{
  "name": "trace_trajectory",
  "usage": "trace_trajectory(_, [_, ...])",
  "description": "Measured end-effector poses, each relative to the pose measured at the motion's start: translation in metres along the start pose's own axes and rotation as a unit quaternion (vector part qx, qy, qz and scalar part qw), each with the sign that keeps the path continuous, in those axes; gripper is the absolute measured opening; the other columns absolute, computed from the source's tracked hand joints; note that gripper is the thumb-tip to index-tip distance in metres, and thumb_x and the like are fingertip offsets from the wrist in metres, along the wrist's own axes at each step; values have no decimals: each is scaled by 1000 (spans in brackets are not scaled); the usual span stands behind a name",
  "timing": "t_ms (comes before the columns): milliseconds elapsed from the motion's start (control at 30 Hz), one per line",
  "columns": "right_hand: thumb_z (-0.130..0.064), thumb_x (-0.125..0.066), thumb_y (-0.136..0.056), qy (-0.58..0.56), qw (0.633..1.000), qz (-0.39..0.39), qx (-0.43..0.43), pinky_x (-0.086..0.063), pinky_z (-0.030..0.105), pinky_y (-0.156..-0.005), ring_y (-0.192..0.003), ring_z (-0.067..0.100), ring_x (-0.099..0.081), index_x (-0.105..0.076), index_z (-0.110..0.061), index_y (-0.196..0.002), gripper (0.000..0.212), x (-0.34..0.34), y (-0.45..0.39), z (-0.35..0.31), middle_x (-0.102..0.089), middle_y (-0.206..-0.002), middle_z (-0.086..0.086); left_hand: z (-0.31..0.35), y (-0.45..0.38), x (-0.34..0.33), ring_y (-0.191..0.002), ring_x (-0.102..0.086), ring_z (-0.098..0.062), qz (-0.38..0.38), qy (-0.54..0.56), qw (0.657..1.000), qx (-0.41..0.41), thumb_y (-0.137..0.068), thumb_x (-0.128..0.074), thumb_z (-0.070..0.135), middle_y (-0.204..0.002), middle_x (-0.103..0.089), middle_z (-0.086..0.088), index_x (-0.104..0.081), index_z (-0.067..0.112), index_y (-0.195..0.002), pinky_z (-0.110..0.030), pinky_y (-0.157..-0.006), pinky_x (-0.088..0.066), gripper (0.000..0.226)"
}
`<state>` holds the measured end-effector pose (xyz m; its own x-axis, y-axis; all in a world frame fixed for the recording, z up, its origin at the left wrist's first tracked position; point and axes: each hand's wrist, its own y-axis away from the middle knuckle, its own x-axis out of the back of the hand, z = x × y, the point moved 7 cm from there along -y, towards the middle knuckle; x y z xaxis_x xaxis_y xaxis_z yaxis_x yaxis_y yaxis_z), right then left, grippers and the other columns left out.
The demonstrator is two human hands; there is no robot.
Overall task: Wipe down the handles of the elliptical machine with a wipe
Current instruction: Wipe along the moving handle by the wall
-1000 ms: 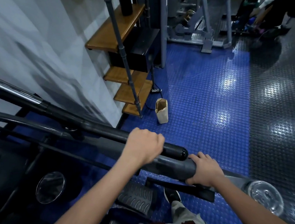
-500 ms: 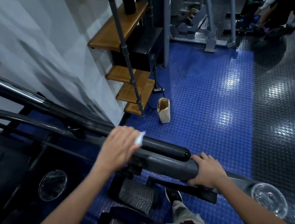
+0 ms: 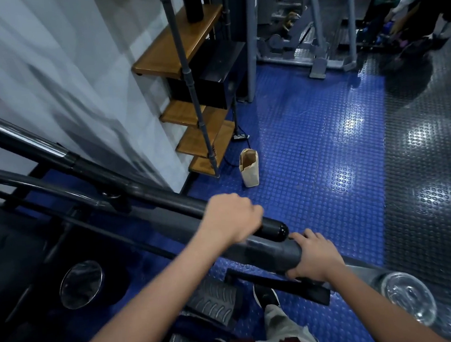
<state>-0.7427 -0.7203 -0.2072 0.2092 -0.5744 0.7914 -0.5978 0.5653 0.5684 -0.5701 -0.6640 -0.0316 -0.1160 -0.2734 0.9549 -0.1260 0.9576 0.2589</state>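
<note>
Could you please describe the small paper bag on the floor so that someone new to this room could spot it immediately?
Look at the blue studded floor beside the wooden steps at the white wall. Just beyond the lowest step stands the paper bag, upright with its top open. It is the only pale tan, free-standing thing on the blue floor.

Both bare forearms reach forward from the bottom of the view, the left one coming in from the lower left and the right one from the lower right. The left hand [image 3: 232,216] is curled over the top of the rounded black tubular handle [image 3: 273,229], knuckles up, its grip closed near the handle's capped end; its outline is blurred. The right hand [image 3: 315,257] lies lower and nearer the body, fingers wrapped over the end of the thicker dark grey bar [image 3: 269,251], thumb underneath, wrist bent slightly back.
</note>
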Motion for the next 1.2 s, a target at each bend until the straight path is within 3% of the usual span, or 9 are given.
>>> trace_trajectory(167, [-73,-65,-49,10,1000,9,-7,-41,39,-99,-116,21,-46,-36,-38,-141,102,-1,-1,1,-43,-121,-5,53,20,1,-70,-54,-25,146,114,983,1,-105,-31,31,-76,-61,-1,-55,20,-80,-40,-71,-37,37])
trace_trajectory(333, [-78,-61,-49,5,1000,10,2,-41,39,-101,-116,21,-46,-34,-41,-142,104,-3,-3,2,-42,-123,-6,9,50,-43,-112,-52,-22,202,114,971,-56,-105,-33,40,-119,-58,-1,-55,16,-128,-39,-108,-36,40])
trace_trajectory(500, [-78,-63,-52,7,1000,5,5,-40,39,-103,-118,20,-44,-32,-41,-143,103,-2,-3,3,-40,-124,-7,-110,61,-39,-76,-55,-27,235,96,966,39,-103,-29,28,-80,-58,-2,-59,16,-86,-38,-79,-41,36])
trace_trajectory(600, [-77,-64,-53,5,1000,3,5,-40,39,-102,-118,20,-44,-32,-40,-144,103,-1,-2,2,-41,-125,-7,-152,42,-38,-64,-59,-33,90,26,994,49,-96,-46,24,-68,-60,-8,-50,17,-73,-37,-61,-36,25])
trace_trajectory(767, [-76,-65,-53,7,1000,1,5,-38,39,-103,-119,20,-43,-32,-39,-145,104,-1,-2,0,-40,-126,-7,-107,0,-37,-106,-60,-31,-176,82,968,161,-99,-27,44,-122,-64,-15,-65,13,-111,-37,-81,-43,50])
trace_trajectory(933, [-74,-66,-52,15,1000,2,-4,-39,38,-101,-119,21,-44,-33,-39,-144,105,-1,-2,0,-41,-125,-5,33,11,5,-68,-53,-28,85,70,994,30,-101,-26,25,-80,-66,-5,-43,21,-75,-37,-68,-34,32])
trace_trajectory(1067, [-76,-65,-50,14,1000,1,-8,-40,38,-101,-118,21,-45,-33,-38,-144,106,-3,-2,1,-42,-126,-5,51,42,-26,-104,-52,-23,187,133,973,-34,-107,-28,34,-110,-57,2,-57,20,-116,-39,-103,-36,33])
trace_trajectory(1133, [-77,-64,-50,12,1000,2,-3,-40,39,-102,-118,21,-45,-33,-39,-144,106,-3,-3,2,-42,-126,-5,26,56,-49,-131,-43,-23,210,101,972,-45,-106,-32,38,-135,-50,-2,-43,16,-142,-39,-120,-21,43])
trace_trajectory(1200, [-76,-66,-52,5,1000,0,0,-40,38,-103,-118,19,-44,-32,-41,-144,104,-4,-3,3,-41,-127,-7,-14,63,-62,-137,-38,-22,234,98,966,-42,-103,-37,39,-141,-46,-3,-38,15,-145,-34,-124,-9,48])
